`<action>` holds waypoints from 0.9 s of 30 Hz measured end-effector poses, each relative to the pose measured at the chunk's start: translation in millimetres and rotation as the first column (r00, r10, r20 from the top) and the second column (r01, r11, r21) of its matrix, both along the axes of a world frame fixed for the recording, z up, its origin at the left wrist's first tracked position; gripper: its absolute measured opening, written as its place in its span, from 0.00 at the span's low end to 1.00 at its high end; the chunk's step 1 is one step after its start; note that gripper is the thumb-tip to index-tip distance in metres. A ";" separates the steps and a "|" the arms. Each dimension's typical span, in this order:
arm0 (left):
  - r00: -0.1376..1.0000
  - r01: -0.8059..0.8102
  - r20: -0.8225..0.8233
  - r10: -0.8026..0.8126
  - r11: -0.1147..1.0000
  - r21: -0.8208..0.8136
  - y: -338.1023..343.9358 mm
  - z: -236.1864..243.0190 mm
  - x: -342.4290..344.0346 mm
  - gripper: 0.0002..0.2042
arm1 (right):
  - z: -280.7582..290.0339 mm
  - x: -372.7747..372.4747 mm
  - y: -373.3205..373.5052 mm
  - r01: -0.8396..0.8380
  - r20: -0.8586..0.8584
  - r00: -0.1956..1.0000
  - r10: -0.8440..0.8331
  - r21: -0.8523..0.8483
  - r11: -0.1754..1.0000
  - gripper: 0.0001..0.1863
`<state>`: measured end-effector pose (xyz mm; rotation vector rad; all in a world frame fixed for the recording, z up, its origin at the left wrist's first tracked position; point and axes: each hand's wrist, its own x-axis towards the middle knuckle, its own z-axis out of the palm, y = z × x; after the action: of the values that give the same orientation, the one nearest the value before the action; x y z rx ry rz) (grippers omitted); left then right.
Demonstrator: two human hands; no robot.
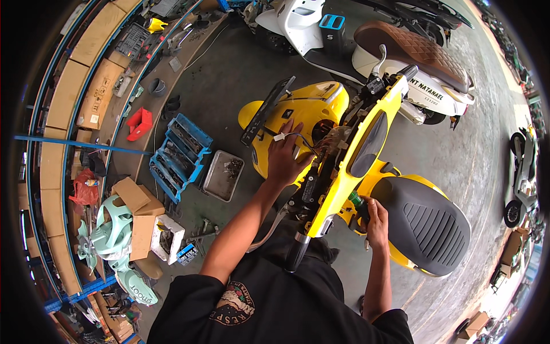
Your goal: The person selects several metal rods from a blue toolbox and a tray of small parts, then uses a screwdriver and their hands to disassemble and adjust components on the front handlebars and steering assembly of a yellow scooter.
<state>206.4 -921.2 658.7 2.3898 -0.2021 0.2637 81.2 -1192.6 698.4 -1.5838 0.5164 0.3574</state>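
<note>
Shelving (57,114) runs down the far left, stacked with brown cardboard boxes (97,92), and below it mint-green scooter body panels (112,229) lie on the floor beside more open cartons. A red plastic piece (139,123) sits on the concrete, and just right of it a blue socket case (179,155) stands open with a shallow metal tray (220,178) of small parts touching its right side.

At the centre stands the yellow scooter (321,109), its handlebar cover (366,149) loosened and its wiring (329,140) exposed behind the headlight area. The person's left hand (286,157) rests on the front of the scooter with its fingers spread wide, tips at the wire bundle, closed on nothing. The right hand (375,221) is on the near side of the handlebar, beside the dark grey seat (427,223), its fingers curled tight around a green-handled screwdriver (358,203) that points up into the underside of the yellow cover.

Beyond, a white scooter with a brown quilted seat (412,51) is parked, well apart from further scooters (521,172) at the far right.
</note>
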 end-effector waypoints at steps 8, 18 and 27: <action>1.000 0.011 0.009 -0.011 1.000 -0.021 0.8 -1.1 0.0 0.40 | -26.0 -8.4 -7.4 -0.103 0.185 0.975 0.126 -0.126 0.987 0.30; 0.999 0.020 0.026 -0.020 1.000 -0.010 0.1 -0.4 0.0 0.40 | -6.4 -4.4 1.3 -0.104 0.426 0.804 0.414 -0.585 0.804 0.25; 0.997 -0.031 -0.070 0.028 0.998 -0.046 2.5 -10.0 0.8 0.50 | -13.2 -4.9 4.9 -0.231 0.198 0.934 0.297 -0.299 0.926 0.20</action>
<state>207.1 -918.7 648.7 2.3522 -0.1265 0.1968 76.3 -1187.7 685.1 -1.9430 0.1638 0.3012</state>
